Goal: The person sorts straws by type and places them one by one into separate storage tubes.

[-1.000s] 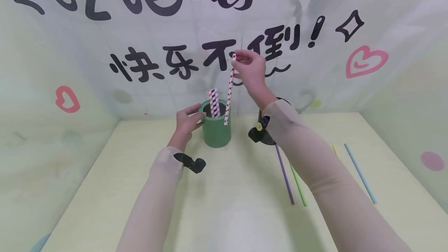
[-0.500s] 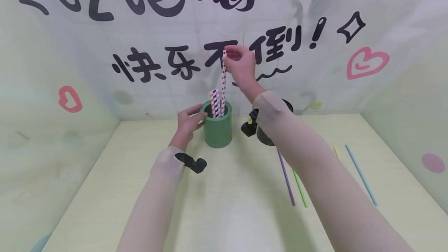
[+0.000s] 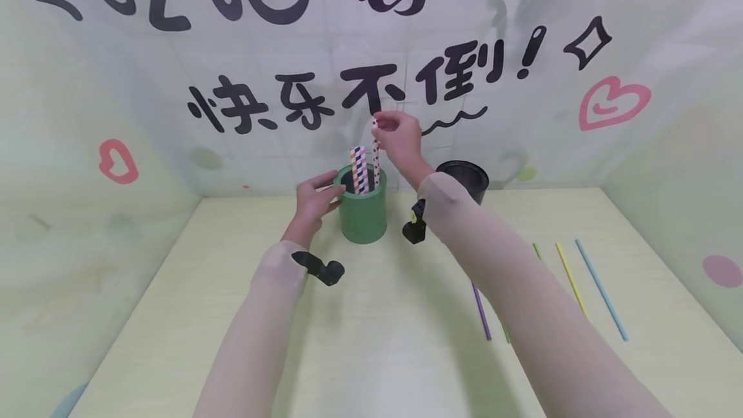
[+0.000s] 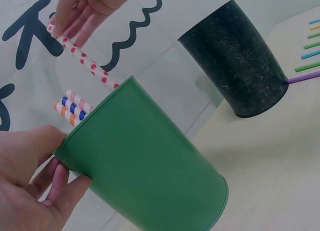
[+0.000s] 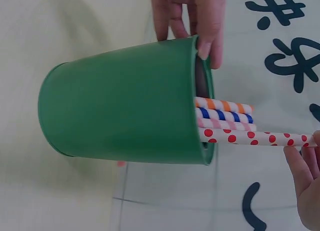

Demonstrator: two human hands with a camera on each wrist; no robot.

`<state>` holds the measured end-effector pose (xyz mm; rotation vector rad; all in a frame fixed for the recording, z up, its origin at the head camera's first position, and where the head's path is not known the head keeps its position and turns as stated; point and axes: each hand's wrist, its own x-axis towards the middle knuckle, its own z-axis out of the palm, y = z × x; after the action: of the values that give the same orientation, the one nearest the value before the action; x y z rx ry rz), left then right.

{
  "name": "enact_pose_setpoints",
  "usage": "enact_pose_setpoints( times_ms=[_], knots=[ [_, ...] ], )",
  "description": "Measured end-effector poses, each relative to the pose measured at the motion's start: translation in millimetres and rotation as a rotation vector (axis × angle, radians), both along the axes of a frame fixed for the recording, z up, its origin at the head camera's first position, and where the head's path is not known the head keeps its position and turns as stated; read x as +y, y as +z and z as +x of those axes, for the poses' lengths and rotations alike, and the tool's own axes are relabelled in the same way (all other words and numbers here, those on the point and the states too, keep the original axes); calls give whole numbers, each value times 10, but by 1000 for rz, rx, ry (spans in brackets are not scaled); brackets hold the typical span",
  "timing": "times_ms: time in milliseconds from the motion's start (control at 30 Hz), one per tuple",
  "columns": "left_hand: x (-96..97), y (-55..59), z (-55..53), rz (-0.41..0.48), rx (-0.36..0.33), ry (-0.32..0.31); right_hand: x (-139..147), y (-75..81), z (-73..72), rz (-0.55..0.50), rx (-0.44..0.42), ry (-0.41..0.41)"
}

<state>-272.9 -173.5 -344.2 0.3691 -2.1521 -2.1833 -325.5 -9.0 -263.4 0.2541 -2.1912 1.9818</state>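
Note:
A green cup (image 3: 362,219) stands upright on the table near the back wall. At its left side, my left hand (image 3: 313,202) holds it by the rim, thumb and fingers against the wall. Above the cup, my right hand (image 3: 400,137) pinches the top end of a white paper straw with red dots (image 5: 250,137), whose lower end is inside the cup, hidden by its wall. Three striped paper straws lean together in the cup: an orange one (image 5: 225,105), a blue one (image 5: 225,115) and a pink one (image 5: 227,125).
A black cup (image 3: 464,176) stands to the right, partly behind my right sleeve. Plain straws lie on the table at the right, among them a purple one (image 3: 480,311), a yellow one (image 3: 571,279) and a light blue one (image 3: 602,289). A printed wall (image 3: 290,166) closes the back.
The right hand has carried the red-dotted straw left over the green cup and lowered it, so its lower end is now inside. The left hand has stayed on the cup.

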Motion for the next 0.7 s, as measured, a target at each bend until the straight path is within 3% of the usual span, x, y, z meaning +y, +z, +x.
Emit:
enact_pose_setpoints(
  times_ms=[333, 700],
  knots=[
    [-7, 1, 9, 1, -2, 2, -49, -310, -57, 26, -102, -20],
    [-3, 14, 1, 2, -4, 10, -90, -414, -78, 90, -157, 8]
  ],
)
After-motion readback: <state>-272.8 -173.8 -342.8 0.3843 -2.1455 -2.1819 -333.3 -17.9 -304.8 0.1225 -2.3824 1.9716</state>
